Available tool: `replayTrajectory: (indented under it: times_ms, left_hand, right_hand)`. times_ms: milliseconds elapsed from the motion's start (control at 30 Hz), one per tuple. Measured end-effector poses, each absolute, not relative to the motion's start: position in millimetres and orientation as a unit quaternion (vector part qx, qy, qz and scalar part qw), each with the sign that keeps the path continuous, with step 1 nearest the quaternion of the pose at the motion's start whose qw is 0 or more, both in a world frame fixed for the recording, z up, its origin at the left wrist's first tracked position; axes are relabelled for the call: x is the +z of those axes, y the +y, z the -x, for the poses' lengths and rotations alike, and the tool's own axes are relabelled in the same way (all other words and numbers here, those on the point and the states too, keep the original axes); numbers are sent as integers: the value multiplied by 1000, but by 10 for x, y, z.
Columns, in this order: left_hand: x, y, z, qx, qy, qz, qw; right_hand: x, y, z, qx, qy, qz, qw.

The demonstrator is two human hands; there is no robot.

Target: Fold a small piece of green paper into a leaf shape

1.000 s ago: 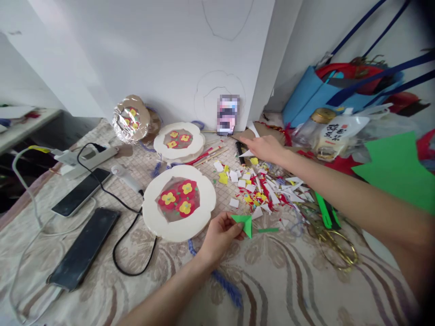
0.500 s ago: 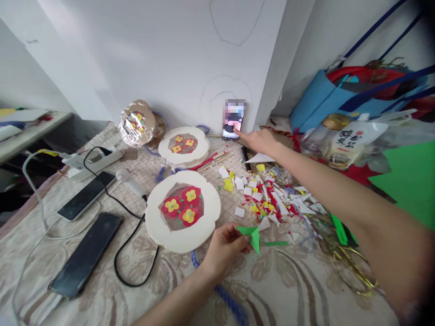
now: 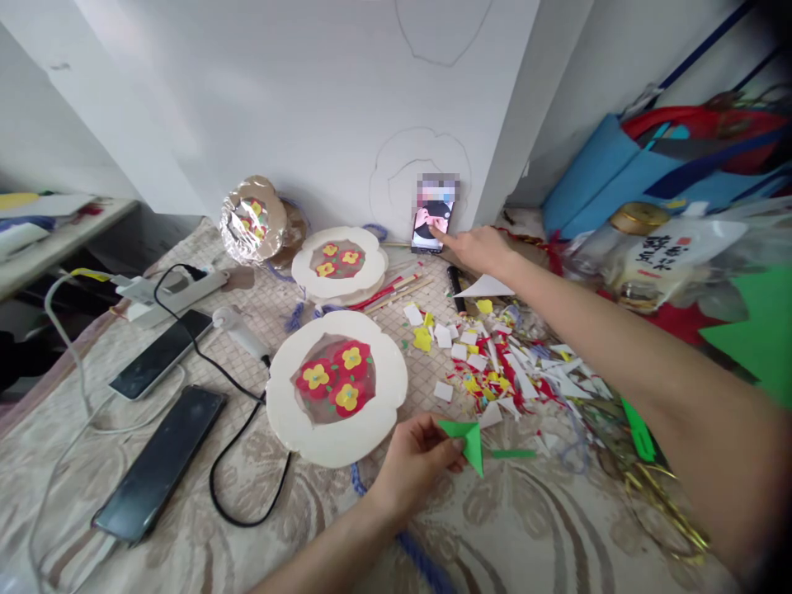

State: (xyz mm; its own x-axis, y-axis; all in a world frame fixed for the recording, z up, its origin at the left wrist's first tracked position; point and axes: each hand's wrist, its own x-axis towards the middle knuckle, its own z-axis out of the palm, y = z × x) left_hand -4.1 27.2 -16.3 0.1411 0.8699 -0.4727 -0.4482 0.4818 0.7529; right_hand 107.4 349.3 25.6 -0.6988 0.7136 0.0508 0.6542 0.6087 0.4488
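My left hand pinches a folded green paper between thumb and fingers, just right of a large white flower-shaped disc with red and yellow paper flowers. My right hand reaches forward with its index finger stretched to the lit screen of a phone that stands against the wall; it holds nothing, and its other fingers are partly curled. A thin green strip lies right of the green paper.
Paper scraps, a black marker and gold scissors lie towards the right. Behind are a second disc and a foil-wrapped one. Two phones, cables and a power strip occupy the left. A blue bag stands back right.
The view has shifted slightly, so most things sit a little further right. My right index finger stays at the phone, whose screen picture differs. My left hand still holds the green paper.
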Motion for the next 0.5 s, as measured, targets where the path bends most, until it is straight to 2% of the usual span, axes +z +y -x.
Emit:
replayTrajectory:
  times_ms: [500]
  left_hand:
    - [-165, 260, 35, 455, 476, -248, 711]
  right_hand:
    - [314, 2850, -1349, 189, 915, -354, 36]
